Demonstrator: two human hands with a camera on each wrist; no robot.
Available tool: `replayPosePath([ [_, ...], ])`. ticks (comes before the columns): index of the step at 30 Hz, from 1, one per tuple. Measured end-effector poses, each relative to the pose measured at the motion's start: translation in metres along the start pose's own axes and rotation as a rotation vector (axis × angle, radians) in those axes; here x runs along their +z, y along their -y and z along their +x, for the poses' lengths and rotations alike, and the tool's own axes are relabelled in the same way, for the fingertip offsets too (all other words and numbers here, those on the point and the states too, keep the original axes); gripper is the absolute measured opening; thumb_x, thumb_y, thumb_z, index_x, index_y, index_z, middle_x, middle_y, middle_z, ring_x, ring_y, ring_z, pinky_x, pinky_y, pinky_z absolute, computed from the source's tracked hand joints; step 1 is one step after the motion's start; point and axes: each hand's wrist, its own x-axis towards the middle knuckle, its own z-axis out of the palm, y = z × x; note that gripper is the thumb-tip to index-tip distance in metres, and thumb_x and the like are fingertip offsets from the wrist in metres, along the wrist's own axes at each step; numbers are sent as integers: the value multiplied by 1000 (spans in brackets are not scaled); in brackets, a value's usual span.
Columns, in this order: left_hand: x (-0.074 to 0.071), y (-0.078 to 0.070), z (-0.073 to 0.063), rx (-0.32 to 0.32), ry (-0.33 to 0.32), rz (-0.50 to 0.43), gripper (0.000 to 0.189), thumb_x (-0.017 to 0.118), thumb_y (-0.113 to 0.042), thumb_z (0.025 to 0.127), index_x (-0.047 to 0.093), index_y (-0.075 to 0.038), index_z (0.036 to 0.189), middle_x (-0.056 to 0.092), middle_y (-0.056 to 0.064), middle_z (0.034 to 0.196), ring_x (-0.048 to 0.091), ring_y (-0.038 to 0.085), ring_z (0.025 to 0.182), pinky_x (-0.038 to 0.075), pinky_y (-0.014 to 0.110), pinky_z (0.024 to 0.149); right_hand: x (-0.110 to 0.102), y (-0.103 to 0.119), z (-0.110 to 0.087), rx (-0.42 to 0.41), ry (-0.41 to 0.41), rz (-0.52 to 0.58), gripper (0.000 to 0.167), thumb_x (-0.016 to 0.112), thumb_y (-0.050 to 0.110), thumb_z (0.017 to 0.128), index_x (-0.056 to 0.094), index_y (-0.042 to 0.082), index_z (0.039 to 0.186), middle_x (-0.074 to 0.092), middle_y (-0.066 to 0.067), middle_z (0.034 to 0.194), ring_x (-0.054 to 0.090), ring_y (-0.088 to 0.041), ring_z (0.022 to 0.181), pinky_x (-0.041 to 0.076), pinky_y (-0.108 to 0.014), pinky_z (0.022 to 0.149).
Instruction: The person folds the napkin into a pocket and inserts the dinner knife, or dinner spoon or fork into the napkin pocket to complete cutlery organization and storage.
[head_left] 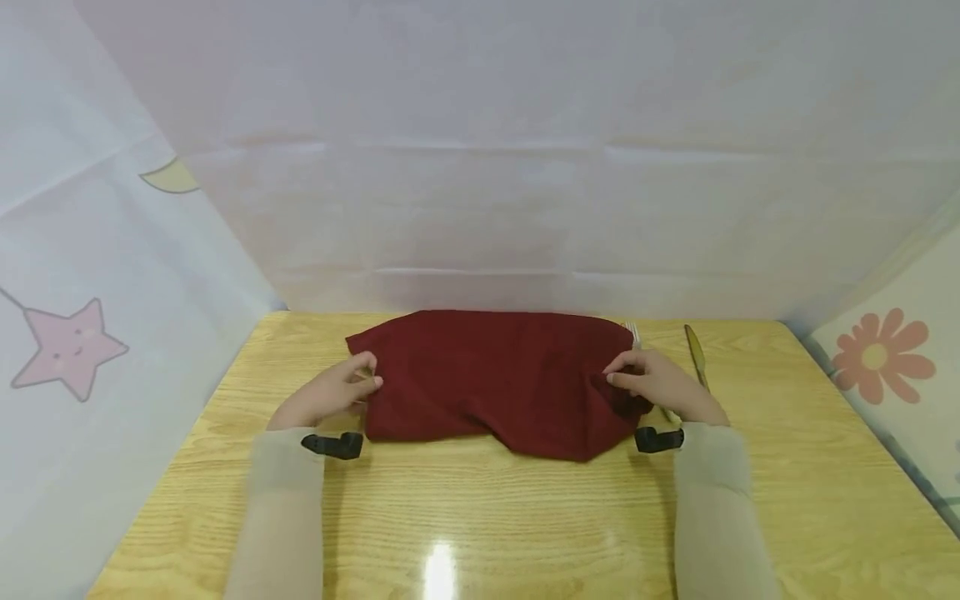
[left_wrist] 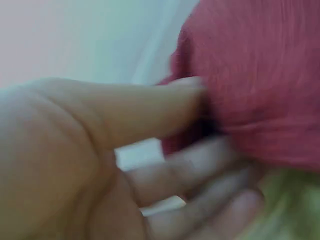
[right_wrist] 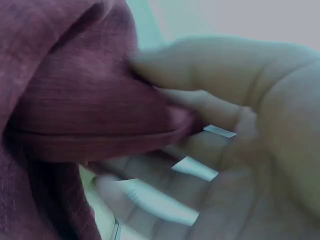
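Note:
A dark red cloth napkin (head_left: 480, 375) spreads between both hands over the wooden table, its front edge drooping in folds. At its left edge my left hand (head_left: 333, 392) pinches the fabric between thumb and fingers; the left wrist view shows the thumb pressed on the cloth (left_wrist: 260, 85). My right hand (head_left: 663, 385) pinches the right side, where the cloth bunches into folds. In the right wrist view the gathered cloth (right_wrist: 95, 110) runs in between thumb and fingers. A fork (head_left: 634, 333) sticks out past the napkin's right edge, its lower part partly hidden by the right hand.
A table knife (head_left: 697, 354) lies on the wooden table (head_left: 495, 517) to the right of the fork. White printed sheets (head_left: 480, 167) stand as walls behind and at both sides of the table.

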Motion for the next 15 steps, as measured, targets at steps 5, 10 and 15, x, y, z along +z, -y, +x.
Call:
replayPosePath([
  [5, -10, -3, 0, 95, -272, -489, 18, 44, -28, 110, 39, -11, 118, 64, -2, 88, 66, 9, 79, 55, 25, 73, -2, 5, -1, -177, -217, 342, 31, 52, 14, 108, 62, 4, 135, 58, -13, 133, 64, -13, 106, 56, -27, 86],
  [10, -6, -4, 5, 175, -373, -785, 36, 45, -40, 108, 43, -15, 133, 61, -2, 111, 60, 8, 90, 52, 24, 75, 0, 5, 1, -223, -181, 465, 67, 54, 16, 107, 21, 31, 163, 16, -3, 166, 56, -18, 121, 55, -32, 94],
  [15, 2, 12, 8, 49, -212, -378, 74, 51, -46, 106, 12, -22, 163, 23, 9, 163, 25, 27, 147, 25, 49, 118, 1, 4, 1, 57, -138, 213, 89, 64, 19, 101, 1, 23, 164, 39, -27, 145, 64, -25, 107, 57, -35, 87],
])
